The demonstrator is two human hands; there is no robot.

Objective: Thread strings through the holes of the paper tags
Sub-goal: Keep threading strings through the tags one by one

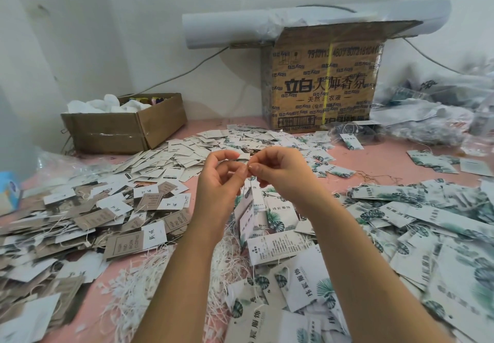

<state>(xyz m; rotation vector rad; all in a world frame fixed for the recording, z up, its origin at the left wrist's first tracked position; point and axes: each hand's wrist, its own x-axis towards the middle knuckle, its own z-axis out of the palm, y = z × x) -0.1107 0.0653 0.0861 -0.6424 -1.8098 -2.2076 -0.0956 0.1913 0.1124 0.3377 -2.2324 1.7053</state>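
My left hand (222, 179) and my right hand (280, 174) are raised together over the pink table, fingertips pinched at one spot near the middle. A thin white string runs down from that pinch to a small set of white tags with green leaf print (247, 214) that hangs below my hands. Each hand grips the string end between thumb and forefinger. A heap of loose white strings (139, 289) lies on the table below my left forearm. Piles of leaf-print tags (427, 225) spread to the right, brown and white tags (93, 225) to the left.
A large printed cardboard box (323, 85) stands at the back by the wall with a paper roll (230, 29) on top. A low open carton (125, 126) sits back left. Plastic bags (433, 112) crowd the back right. More white tags (203, 147) cover the far middle.
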